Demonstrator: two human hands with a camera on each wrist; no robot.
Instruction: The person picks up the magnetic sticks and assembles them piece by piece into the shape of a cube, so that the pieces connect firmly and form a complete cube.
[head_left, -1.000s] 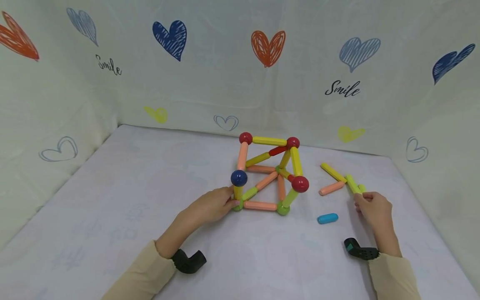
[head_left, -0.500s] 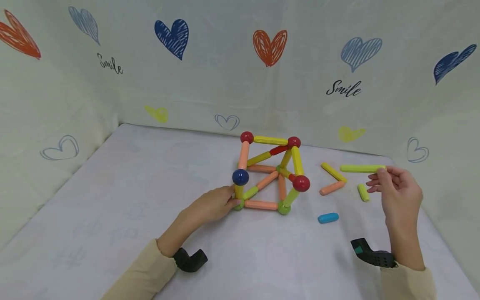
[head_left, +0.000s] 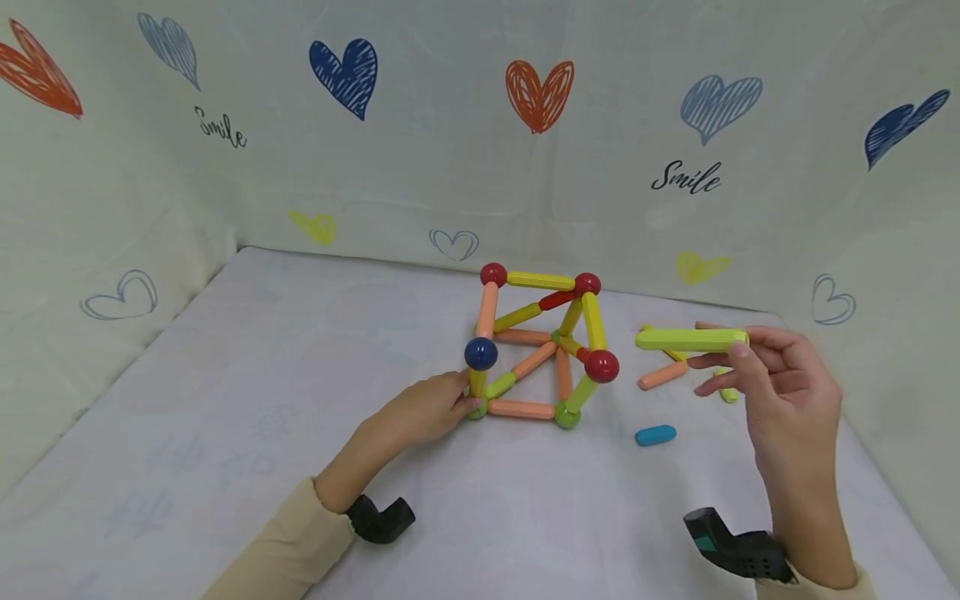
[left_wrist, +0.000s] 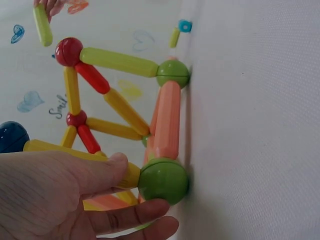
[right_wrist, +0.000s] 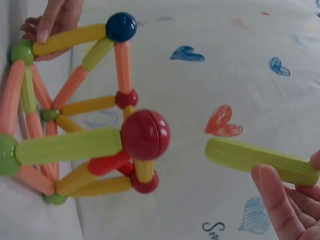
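A cube-like frame of coloured rods and balls stands on the table, with a blue ball [head_left: 481,353] and a red ball [head_left: 602,367] at its upper front corners. My left hand [head_left: 420,410] grips the yellow upright rod [left_wrist: 131,172] at the front left, its fingers against the green ball [left_wrist: 163,181] at the base. To the right of the frame, my right hand [head_left: 791,387] pinches a long lime-green rod [head_left: 692,340] by one end above the table. The rod's free end points left, apart from the frame, as the right wrist view also shows.
On the table at right lie a blue short rod [head_left: 656,435], a salmon rod [head_left: 663,375], a partly hidden yellow rod [head_left: 675,355] and a short green rod [head_left: 727,390] behind the right fingers. A cloth with printed hearts [head_left: 537,96] hangs behind the table.
My right hand has picked the long lime-green rod up off the table, raised it, and carried it left toward the frame. The left hand has kept its place on the frame.
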